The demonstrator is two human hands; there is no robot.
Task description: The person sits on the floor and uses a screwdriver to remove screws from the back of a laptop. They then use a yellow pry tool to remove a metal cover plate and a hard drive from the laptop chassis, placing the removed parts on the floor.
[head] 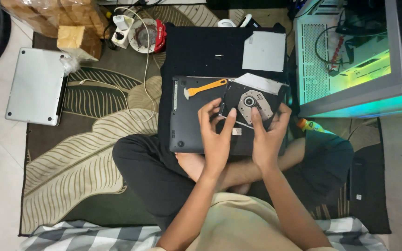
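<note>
Over the upturned dark laptop (196, 116), our left hand (216, 135) and right hand (268, 137) both grip the optical drive (252, 102), mid-dismantling; an orange pry tool (205, 87) lies close.

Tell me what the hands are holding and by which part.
Both hands hold an opened optical disc drive over the laptop: left hand at its left edge, right hand at its right and near edge.

Leaf-patterned rug (94, 153); silver laptop (36, 86) on it
</note>
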